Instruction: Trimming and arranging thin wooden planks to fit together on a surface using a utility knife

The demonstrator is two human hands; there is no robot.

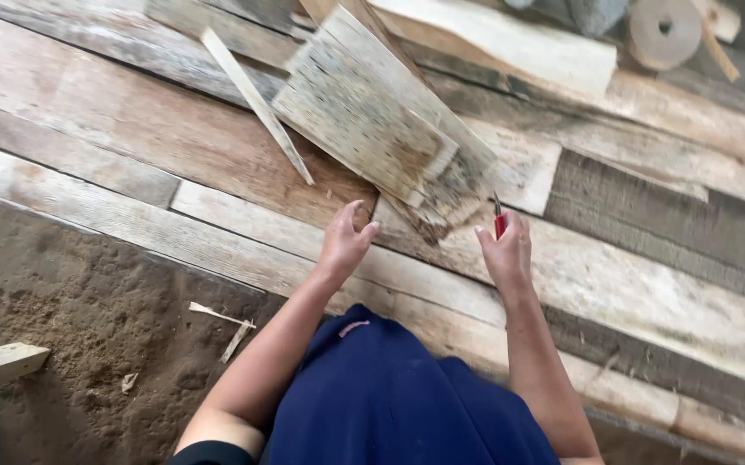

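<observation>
Both my hands up at the near end of a rough, pale, weathered wooden slab [381,120].

My left hand [344,243] is spread, fingers loose, holding nothing, hovering just short of the slab's splintered near corner, probably so I can steady it there. My right hand [505,250] is closed around a small red-handled tool with a thin dark tip [499,219]; the tip points up and away toward that same broken edge, but I can't tell what kind of tool it is. The slab lies tilted across a floor of long grey-brown wooden planks [131,120], right in the middle and a bit far from me. A thin pale wood strip [256,103] rests just to its left. Near left there's a patch of brown sawdust [88,319] with a few splinters on it. My dark blue clothing [390,396] fills the near edge.
</observation>
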